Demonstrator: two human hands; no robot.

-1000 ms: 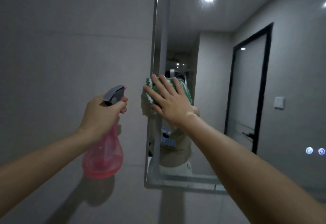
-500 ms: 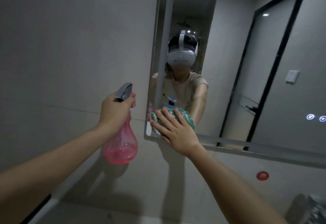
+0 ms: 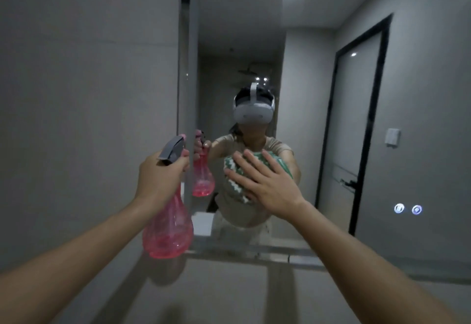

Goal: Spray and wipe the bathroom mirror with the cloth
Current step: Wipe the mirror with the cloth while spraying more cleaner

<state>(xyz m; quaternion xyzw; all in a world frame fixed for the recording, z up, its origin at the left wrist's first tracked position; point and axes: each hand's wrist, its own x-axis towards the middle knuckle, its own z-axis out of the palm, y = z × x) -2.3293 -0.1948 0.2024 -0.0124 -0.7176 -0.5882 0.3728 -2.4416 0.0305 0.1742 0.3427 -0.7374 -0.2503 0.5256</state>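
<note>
The bathroom mirror (image 3: 318,124) fills the right part of the wall, its left edge running down the middle of the view. A green-and-white patterned cloth (image 3: 233,178) lies flat against the glass under my right hand (image 3: 265,186), whose fingers are spread straight and press it. My left hand (image 3: 159,178) grips the neck of a pink spray bottle (image 3: 168,229) with a grey nozzle, held upright just left of the mirror's edge. The bottle's reflection shows in the glass.
A grey tiled wall (image 3: 84,119) lies left of the mirror and below its bottom edge (image 3: 254,249). Two small lit touch buttons (image 3: 407,209) sit low on the glass at the right. The mirror reflects a black-framed door and a person wearing a headset.
My right hand has slid the cloth up and to the right, away from the mirror's lower left corner. The view has tilted upward. My left hand still holds the bottle.
</note>
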